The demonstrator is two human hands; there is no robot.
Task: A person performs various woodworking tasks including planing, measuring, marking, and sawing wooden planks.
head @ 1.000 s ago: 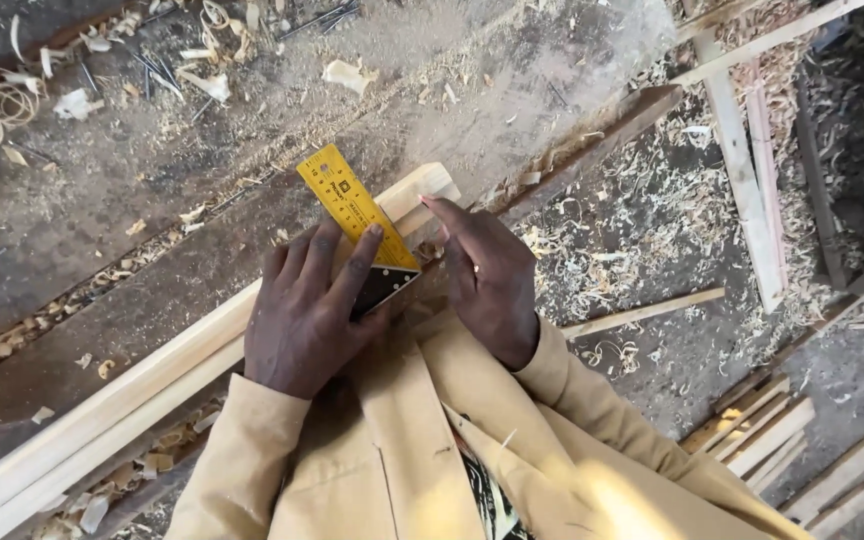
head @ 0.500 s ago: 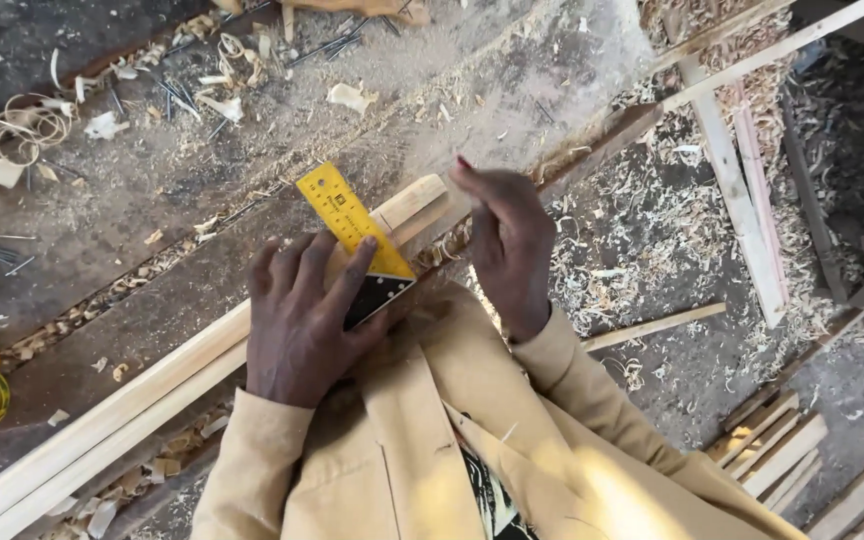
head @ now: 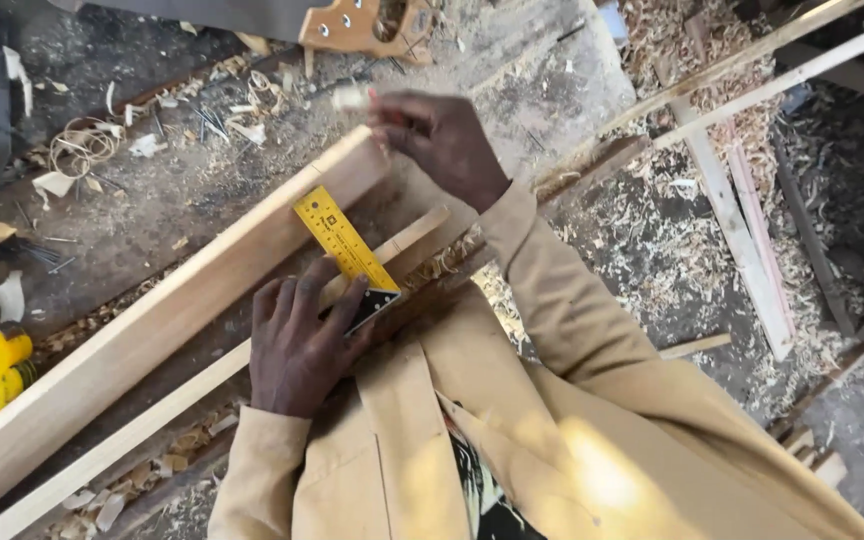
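Yellow square ruler (head: 344, 243) lies across our wooden plank (head: 167, 310); our left hand (head: 302, 345) presses it with flat, open fingers while our right hand (head: 442, 140) pinches a small pale bit (head: 350, 97).

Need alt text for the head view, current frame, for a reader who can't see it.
Seen from above, a person's left hand presses a yellow try square across a long pale wooden plank on a workbench strewn with shavings. The right hand is raised above the plank's end, pinching something small and blurred. A handsaw handle lies at the bench's far edge.
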